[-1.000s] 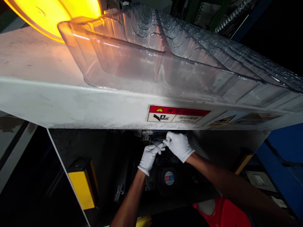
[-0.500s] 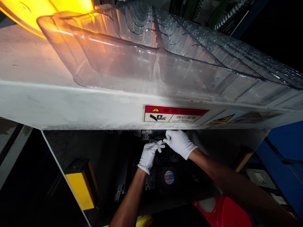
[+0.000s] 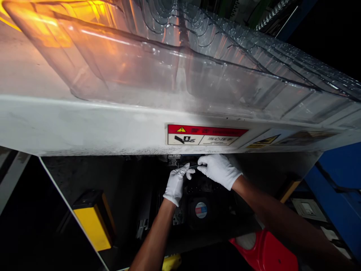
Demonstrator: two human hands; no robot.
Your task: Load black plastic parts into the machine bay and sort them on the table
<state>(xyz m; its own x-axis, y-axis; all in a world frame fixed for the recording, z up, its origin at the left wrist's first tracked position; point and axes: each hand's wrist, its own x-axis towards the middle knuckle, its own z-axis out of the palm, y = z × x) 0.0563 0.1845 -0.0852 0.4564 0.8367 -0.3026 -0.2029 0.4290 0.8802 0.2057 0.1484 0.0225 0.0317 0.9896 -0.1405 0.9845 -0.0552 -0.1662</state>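
Here, both gloved hands meet in the dark recess under the white machine ledge [image 3: 84, 124]. The left hand [image 3: 175, 184] curls its fingers toward a small dark part [image 3: 192, 166] just above its fingertips; the right hand [image 3: 220, 170], beside it, pinches that part, though what it is stays too dim to tell. Above the hands sit a warning label [image 3: 204, 135] and clear plastic trays [image 3: 169, 64]; below them, a round fan [image 3: 200, 210].

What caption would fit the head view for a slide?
Two white-gloved hands, left hand and right hand, meet at a dark part beneath the machine's white ledge, below a red warning label.
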